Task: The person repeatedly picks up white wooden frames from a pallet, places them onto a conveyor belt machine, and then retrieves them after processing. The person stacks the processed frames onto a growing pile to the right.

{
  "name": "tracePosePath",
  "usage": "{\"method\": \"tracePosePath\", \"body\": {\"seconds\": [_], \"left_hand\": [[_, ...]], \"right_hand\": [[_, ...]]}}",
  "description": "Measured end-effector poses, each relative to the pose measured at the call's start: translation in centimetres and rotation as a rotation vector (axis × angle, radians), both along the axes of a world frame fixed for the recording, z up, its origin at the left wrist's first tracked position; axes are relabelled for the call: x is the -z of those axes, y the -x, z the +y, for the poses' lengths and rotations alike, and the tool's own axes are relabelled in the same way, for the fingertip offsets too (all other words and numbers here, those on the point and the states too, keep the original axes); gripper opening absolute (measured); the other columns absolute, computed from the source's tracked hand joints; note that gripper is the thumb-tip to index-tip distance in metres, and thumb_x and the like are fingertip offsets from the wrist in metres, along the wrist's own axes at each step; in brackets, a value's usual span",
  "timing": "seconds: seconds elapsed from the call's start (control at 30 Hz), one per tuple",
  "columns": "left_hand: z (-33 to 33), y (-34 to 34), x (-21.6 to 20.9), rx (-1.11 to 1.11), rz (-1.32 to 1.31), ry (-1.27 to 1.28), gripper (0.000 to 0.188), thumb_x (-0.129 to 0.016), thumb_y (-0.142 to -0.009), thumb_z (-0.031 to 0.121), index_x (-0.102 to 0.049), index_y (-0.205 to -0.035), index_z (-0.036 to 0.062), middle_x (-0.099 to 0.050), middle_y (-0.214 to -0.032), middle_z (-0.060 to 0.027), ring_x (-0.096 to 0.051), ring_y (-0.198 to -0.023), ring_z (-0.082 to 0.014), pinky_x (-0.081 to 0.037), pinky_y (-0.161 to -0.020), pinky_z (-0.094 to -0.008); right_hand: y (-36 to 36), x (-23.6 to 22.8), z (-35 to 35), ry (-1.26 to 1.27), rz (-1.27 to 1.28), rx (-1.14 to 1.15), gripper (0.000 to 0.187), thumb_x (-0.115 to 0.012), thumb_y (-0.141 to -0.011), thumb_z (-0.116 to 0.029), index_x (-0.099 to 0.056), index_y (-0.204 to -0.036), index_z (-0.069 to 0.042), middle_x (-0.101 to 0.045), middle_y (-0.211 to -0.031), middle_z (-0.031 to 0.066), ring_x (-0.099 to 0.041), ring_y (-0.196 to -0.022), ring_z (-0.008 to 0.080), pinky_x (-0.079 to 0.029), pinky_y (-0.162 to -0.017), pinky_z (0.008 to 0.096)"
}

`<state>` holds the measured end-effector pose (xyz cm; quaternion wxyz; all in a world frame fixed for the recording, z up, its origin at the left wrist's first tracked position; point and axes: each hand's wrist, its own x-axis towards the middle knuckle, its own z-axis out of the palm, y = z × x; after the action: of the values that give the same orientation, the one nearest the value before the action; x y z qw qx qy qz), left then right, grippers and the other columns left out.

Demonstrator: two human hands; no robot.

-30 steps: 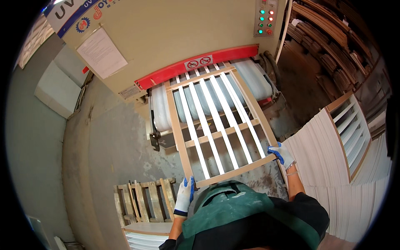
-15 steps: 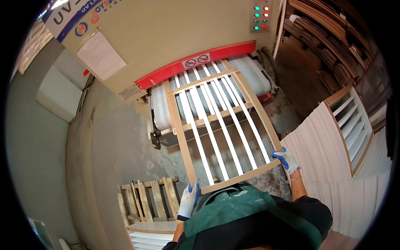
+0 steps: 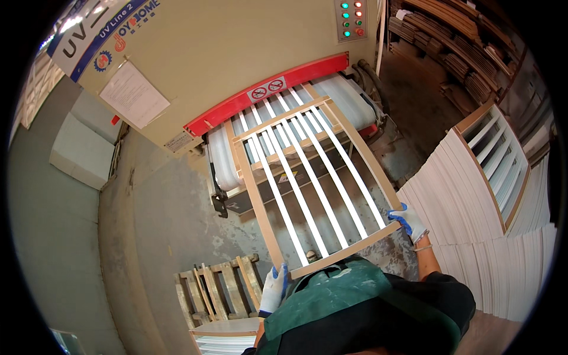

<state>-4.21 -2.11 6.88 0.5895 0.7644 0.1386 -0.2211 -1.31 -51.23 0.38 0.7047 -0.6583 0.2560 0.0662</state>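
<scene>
A slatted frame (image 3: 349, 253) with brown edges and white slats is held tilted in front of me, its near rail close to my apron. My left hand (image 3: 274, 290), in a white and blue glove, grips its near left corner. The near right corner is gripped by my gloved right hand (image 3: 409, 222). The far end of the held frame overlaps a second slatted frame (image 3: 232, 148), which lies on a conveyor belt (image 3: 220, 157) and runs under a red guard (image 3: 225, 112). Whether the two frames touch is unclear.
A beige machine (image 3: 236, 47) with lit buttons stands ahead. To the right are tall stacks of frames (image 3: 455, 189) and shelves of stacked panels (image 3: 467, 59). At lower left, a wooden pallet (image 3: 225, 290) lies beside more slatted frames (image 3: 228, 344). A grey wall (image 3: 47, 236) bounds the left.
The lower frame has slid further under the red guard. My hands keep their grip on the near corners of the held frame. The view has shifted slightly.
</scene>
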Motion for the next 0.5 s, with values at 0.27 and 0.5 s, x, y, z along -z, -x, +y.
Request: {"method": "tracePosePath", "body": {"seconds": [0.27,0.5], "left_hand": [[-1.1,0.1,-2.6,-0.043,0.062,0.05,0.035,-0.057,-0.104,0.033,-0.06,-0.102,-0.002,-0.059,-0.085,-0.0064,-0.06,-0.078,-0.0163,-0.052,-0.074,-0.0319],[1.5,1.1,3.6,0.239,-0.424,-0.23,0.036,-0.056,-0.104,0.031,-0.061,-0.113,-0.0028,-0.062,-0.086,-0.0157,-0.063,-0.085,-0.03,-0.05,-0.081,-0.0383]], "right_hand": [[0.6,-0.5,-0.1,-0.056,0.042,0.021,0.03,-0.074,-0.087,-0.015,-0.065,-0.112,-0.001,-0.069,-0.089,0.0043,-0.065,-0.076,0.0129,-0.052,-0.069,0.0239],[1.1,-1.2,0.7,0.029,0.024,0.052,0.034,-0.074,-0.085,-0.017,-0.065,-0.114,-0.001,-0.067,-0.086,0.0026,-0.062,-0.067,0.0091,-0.05,-0.055,0.0225]]}}
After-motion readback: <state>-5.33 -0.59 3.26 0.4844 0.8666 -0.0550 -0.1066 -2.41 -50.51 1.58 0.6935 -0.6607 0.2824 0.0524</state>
